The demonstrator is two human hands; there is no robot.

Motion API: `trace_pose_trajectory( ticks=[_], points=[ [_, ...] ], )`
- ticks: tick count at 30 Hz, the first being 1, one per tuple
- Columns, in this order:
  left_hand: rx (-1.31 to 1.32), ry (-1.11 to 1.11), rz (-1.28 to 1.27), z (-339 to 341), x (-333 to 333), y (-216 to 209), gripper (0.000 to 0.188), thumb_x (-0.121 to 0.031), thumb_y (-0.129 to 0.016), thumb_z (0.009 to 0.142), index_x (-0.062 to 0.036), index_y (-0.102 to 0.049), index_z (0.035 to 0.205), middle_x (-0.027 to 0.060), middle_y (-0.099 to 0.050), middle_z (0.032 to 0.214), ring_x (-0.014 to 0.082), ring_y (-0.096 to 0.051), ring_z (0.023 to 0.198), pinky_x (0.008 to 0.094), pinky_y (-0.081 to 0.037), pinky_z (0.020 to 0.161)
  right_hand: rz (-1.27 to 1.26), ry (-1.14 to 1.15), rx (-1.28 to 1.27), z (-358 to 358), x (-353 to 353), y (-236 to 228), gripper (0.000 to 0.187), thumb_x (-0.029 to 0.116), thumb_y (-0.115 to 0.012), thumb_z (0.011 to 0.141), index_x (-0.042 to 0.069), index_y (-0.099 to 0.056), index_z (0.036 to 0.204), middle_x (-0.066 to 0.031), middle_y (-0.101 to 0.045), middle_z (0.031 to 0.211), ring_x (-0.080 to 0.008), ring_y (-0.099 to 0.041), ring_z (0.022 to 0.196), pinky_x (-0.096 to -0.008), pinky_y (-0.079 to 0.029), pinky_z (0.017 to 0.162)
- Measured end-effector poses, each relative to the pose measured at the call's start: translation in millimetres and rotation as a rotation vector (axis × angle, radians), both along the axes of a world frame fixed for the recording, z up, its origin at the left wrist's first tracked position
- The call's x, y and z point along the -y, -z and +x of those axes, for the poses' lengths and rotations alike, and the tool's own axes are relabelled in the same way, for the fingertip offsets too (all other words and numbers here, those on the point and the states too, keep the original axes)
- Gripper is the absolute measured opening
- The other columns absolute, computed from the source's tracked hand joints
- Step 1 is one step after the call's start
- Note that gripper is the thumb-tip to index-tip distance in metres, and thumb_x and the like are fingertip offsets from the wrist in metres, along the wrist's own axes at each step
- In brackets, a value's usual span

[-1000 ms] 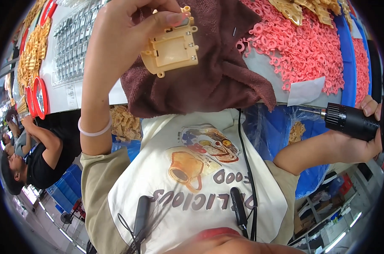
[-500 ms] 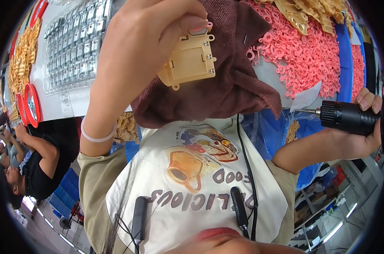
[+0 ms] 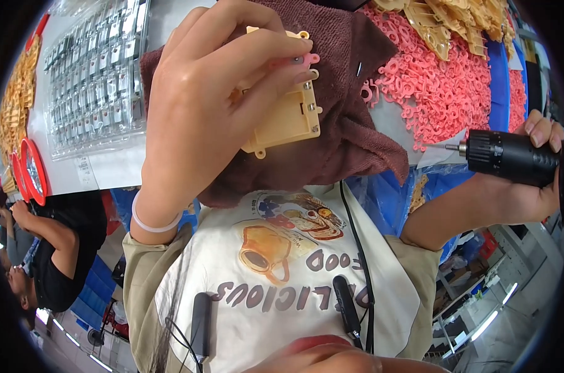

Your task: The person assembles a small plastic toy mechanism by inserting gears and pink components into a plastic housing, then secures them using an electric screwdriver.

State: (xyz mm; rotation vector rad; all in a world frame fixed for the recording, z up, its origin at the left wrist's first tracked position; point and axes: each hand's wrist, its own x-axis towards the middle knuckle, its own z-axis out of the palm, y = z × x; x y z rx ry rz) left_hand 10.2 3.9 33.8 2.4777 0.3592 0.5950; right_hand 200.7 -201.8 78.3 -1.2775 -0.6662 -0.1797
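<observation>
My left hand (image 3: 213,99) is raised close to the camera and holds a small tan plastic box part (image 3: 285,115) with screw lugs at its corners. Between its fingertips sits a small pink plastic ring piece (image 3: 297,60), pressed against the top of the box. My right hand (image 3: 530,180) is at the right edge, gripping a black electric screwdriver (image 3: 508,156) whose bit points left, apart from the box. A dark red-brown towel (image 3: 350,112) lies on the table under the box.
A heap of pink plastic rings (image 3: 437,81) lies right of the towel, with tan plastic frames (image 3: 456,22) beyond it. Clear trays of small metal parts (image 3: 92,81) lie at the left, with red rings (image 3: 30,171) and tan parts (image 3: 11,105) beyond. Another person (image 3: 45,255) sits at lower left.
My left hand has brought the tan box closer and lower in view, turned it, and now holds a pink ring against it. The screwdriver stays at the right.
</observation>
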Motion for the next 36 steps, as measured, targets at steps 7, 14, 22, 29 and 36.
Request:
trace_pose_trajectory(
  ticks=[7,14,22,29,36],
  points=[
    [0.080,-0.014,0.047,-3,-7,16,0.021,-0.005,-0.078,0.072,-0.0052,-0.075,0.092,0.0060,-0.064,0.100,0.0191,-0.060,0.086,0.0301,-0.048,0.076,0.166,-0.530,-0.169,9,-51,-2,0.034,0.026,-0.060,0.097,0.008,-0.044,0.122,-0.0056,-0.060,0.086,-0.0166,-0.063,0.070,-0.0230,-0.056,0.057],
    [0.080,-0.143,-0.221,1,7,22,0.020,-0.004,-0.077,0.071,-0.0050,-0.072,0.091,0.0076,-0.065,0.104,0.0229,-0.059,0.090,0.0326,-0.046,0.081,-0.103,-0.365,-0.247,-6,-77,-28,0.016,0.018,-0.056,0.086,0.002,-0.053,0.086,-0.0074,-0.045,0.081,-0.0148,-0.044,0.072,-0.0312,-0.039,0.068],
    [0.239,-0.067,-0.168,4,8,40,0.023,-0.002,-0.075,0.069,-0.0061,-0.066,0.090,0.0083,-0.064,0.107,0.0325,-0.055,0.103,0.0405,-0.044,0.090,-0.138,-0.409,-0.208,24,-96,-20,0.016,0.017,-0.055,0.085,0.002,-0.053,0.086,-0.0071,-0.045,0.080,-0.0146,-0.044,0.071,-0.0312,-0.039,0.067],
    [0.332,-0.007,-0.249,7,1,46,0.026,0.002,-0.077,0.066,-0.0028,-0.067,0.090,0.0098,-0.067,0.100,0.0331,-0.061,0.102,0.0395,-0.050,0.088,-0.181,-0.443,-0.185,4,-143,-1,0.016,0.017,-0.055,0.085,0.002,-0.052,0.085,-0.0069,-0.045,0.080,-0.0145,-0.044,0.070,-0.0313,-0.038,0.066],
    [0.361,-0.017,-0.296,8,2,49,0.021,0.000,-0.076,0.069,-0.0029,-0.067,0.089,0.0089,-0.069,0.099,0.0316,-0.064,0.103,0.0376,-0.051,0.087,-0.191,-0.475,-0.154,12,-150,2,0.015,0.017,-0.055,0.085,0.002,-0.052,0.084,-0.0067,-0.045,0.079,-0.0144,-0.044,0.069,-0.0313,-0.038,0.066]
  ],
)
